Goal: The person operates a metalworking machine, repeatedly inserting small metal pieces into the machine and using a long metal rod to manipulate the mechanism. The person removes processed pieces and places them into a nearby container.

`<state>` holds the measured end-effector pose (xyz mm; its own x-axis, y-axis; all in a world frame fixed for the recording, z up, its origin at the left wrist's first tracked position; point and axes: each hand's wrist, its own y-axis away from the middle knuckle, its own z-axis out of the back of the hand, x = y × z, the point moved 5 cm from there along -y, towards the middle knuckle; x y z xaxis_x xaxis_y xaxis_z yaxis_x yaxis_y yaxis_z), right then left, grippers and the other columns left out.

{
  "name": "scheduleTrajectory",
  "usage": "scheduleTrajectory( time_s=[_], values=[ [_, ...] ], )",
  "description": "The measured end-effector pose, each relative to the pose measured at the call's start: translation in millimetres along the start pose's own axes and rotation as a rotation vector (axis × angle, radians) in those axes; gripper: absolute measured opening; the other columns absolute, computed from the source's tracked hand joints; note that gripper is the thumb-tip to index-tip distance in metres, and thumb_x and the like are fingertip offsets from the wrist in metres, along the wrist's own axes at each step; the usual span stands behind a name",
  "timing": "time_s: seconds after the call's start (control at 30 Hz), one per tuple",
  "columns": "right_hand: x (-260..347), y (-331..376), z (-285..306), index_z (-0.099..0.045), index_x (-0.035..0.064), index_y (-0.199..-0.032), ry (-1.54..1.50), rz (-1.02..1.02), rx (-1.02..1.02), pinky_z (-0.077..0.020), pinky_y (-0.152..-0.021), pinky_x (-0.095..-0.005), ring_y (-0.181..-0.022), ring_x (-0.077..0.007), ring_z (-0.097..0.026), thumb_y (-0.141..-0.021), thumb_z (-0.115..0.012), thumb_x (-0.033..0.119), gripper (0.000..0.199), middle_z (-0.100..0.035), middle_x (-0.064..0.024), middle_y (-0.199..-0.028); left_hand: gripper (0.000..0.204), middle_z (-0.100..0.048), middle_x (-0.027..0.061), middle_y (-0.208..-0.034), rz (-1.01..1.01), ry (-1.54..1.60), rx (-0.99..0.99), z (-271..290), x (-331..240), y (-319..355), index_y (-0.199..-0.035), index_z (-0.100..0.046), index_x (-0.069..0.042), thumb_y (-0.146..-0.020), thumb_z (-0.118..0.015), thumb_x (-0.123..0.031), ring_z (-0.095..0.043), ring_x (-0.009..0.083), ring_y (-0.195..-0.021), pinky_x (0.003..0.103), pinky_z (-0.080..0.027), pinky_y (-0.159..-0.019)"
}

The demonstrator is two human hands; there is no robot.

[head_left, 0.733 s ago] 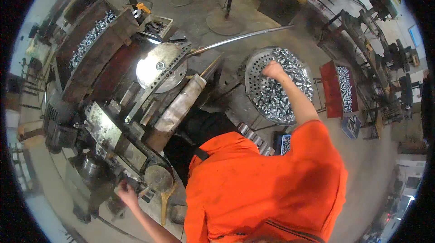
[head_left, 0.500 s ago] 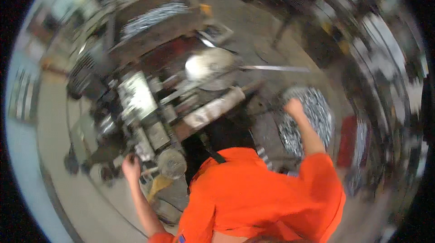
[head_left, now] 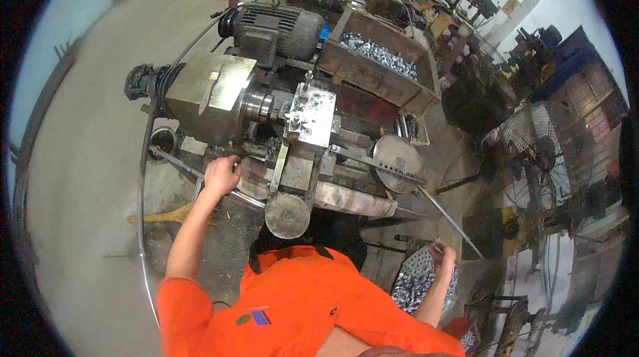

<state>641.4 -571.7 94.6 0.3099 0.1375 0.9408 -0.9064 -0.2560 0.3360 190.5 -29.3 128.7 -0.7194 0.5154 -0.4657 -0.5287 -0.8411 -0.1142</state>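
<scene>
My left hand (head_left: 223,176) is at the near side of a small lathe, below its chuck (head_left: 257,105). Its fingers are curled closed around something dark that I cannot make out. Right of it is the tool slide with a bright metal block (head_left: 313,116) and a round handwheel disc (head_left: 287,216). My right hand (head_left: 442,258) is over a perforated round basket (head_left: 418,262) of small shiny metal parts (head_left: 413,290). Those fingers are drawn together, and what they hold is too small to name.
Behind the lathe stand a ribbed motor (head_left: 279,27) and a wooden box (head_left: 373,70) of metal parts. A larger disc (head_left: 397,162) and a long lever (head_left: 452,220) jut out on the right. A fan (head_left: 532,150) stands farther right. A cable (head_left: 141,204) runs down the left.
The view has swung, so the lathe appears farther right and the basket lower. My left hand has shifted along the lathe's near side; my right hand remains over the basket. The earlier picture is blurred.
</scene>
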Motion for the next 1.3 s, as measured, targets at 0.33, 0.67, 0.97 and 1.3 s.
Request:
scheduleTrajectory(
  time_s=[0.33, 0.67, 0.97, 1.3],
  values=[
    [141.7, 58.4, -373.9, -0.067, -0.0007, -0.093, 0.42, 0.839, 0.957, -0.0483, -0.076, -0.0284, -0.089, -0.0197, -0.062, -0.059, -0.05, -0.003, 0.039, -0.063, -0.0119, -0.103, 0.022, -0.062, 0.0176, -0.08, -0.136, -0.038, 0.04, 90.1, -5.9, 13.3, -0.094, -0.064, -0.008, -0.078, -0.057, -0.022, -0.06, 0.0349, -0.077, 0.044, -0.047, -0.068],
    [127.7, 117.2, -594.7, -0.069, 0.0045, -0.081, 1.241, 1.28, 1.07, -0.0475, -0.076, -0.0387, -0.086, -0.0343, -0.058, -0.054, -0.059, 0.015, 0.03, -0.061, -0.0166, -0.095, 0.026, -0.06, 0.018, -0.07, 0.403, -0.332, -0.13, 204.0, 105.5, 180.2, -0.098, -0.061, -0.003, -0.077, -0.061, -0.018, -0.059, 0.0344, -0.068, 0.043, -0.046, -0.06],
    [133.3, 116.2, -612.1, -0.069, 0.0037, -0.077, 1.0, 0.996, 0.995, -0.0502, -0.068, -0.0335, -0.073, -0.0337, -0.063, -0.056, -0.059, 0.016, 0.026, -0.062, -0.0217, -0.072, 0.032, -0.058, 0.0231, -0.068, 0.67, -0.263, -0.227, 134.3, 120.2, 216.6, -0.082, -0.051, 0.003, -0.072, -0.069, -0.022, -0.058, 0.0406, -0.07, 0.046, -0.045, -0.061],
    [140.1, 115.7, -613.9, -0.061, -0.0004, -0.062, 0.839, 0.906, 0.911, -0.0468, -0.063, -0.0392, -0.063, -0.0353, -0.059, -0.055, -0.059, 0.026, 0.028, -0.057, -0.0216, -0.061, 0.019, -0.06, 0.0181, -0.068, 0.644, -0.535, -0.147, 144.7, 177.6, 203.8, -0.075, -0.053, -0.001, -0.076, -0.06, -0.019, -0.059, 0.0368, -0.065, 0.045, -0.047, -0.06]
  ],
)
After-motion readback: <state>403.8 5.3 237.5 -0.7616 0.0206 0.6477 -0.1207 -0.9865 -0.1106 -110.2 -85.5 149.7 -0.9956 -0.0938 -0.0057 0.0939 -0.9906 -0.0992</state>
